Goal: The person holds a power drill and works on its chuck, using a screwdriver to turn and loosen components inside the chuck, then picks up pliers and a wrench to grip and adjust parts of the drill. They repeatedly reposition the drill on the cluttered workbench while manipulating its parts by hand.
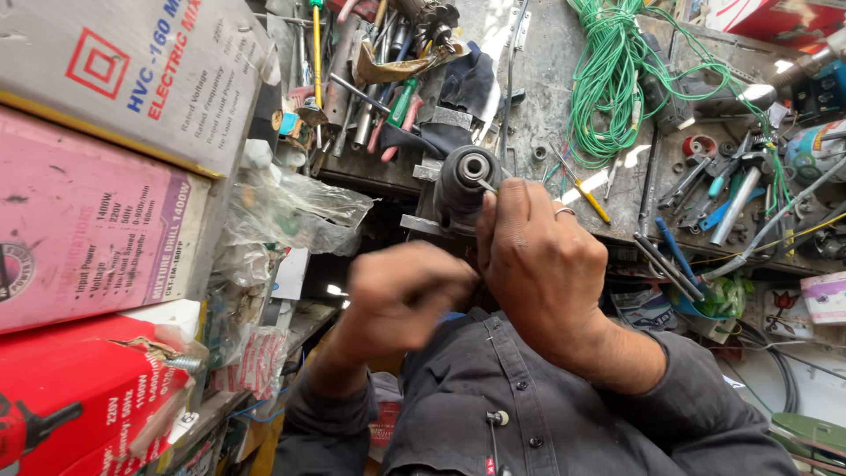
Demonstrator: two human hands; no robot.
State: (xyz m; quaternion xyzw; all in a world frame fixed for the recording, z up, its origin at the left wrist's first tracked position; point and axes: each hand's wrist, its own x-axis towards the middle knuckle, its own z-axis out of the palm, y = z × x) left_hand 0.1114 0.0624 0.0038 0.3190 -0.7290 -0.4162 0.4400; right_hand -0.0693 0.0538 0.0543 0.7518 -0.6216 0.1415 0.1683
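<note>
A dark grey power-tool body [464, 183] with a round metal opening on top stands at the workbench's front edge. My right hand [538, 260], with a ring on one finger, is closed around its right side and pinches a thin metal pin at the opening. My left hand [401, 295] is blurred just below and left of the tool, its fingers curled against the tool's lower part; what it holds cannot be made out. Both forearms wear dark grey sleeves.
Stacked cardboard boxes [97, 203] fill the left. The workbench [564, 106] carries screwdrivers, pliers [397, 119], a coil of green wire [617, 79], wrenches [696, 189] and a yellow pencil [586, 198]. Crumpled plastic bags [282, 216] hang left of the tool.
</note>
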